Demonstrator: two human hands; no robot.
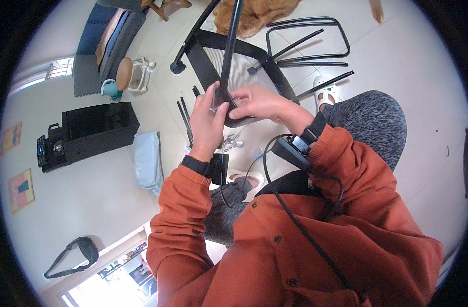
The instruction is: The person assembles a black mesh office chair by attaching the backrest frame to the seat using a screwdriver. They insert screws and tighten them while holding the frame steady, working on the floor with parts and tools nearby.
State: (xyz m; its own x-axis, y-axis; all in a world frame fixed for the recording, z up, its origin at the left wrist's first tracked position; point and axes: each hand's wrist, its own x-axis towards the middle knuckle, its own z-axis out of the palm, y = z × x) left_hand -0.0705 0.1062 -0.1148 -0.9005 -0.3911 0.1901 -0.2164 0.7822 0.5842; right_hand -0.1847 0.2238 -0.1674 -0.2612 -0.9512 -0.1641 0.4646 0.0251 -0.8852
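Note:
A black chair frame with a pale mesh panel [244, 71] lies in front of me, one caster [177, 67] standing out at its left. From its near corner a black metal tube [231, 46] runs up and away. My left hand [207, 123] grips the near end of the frame, thumb and fingers closed around its edge. Opposite it, my right hand [259, 105] has its fingers curled on the same corner. What lies between the fingers is partly hidden. Small metal parts [233, 142] rest on the floor below my hands.
Black tubular legs [341, 43] lie at the far right of the panel. A brown furry animal [252, 18] lies beyond it. Left are a grey package [148, 161], a black cabinet [101, 128], a small stool [136, 74] and a teal mug [110, 89].

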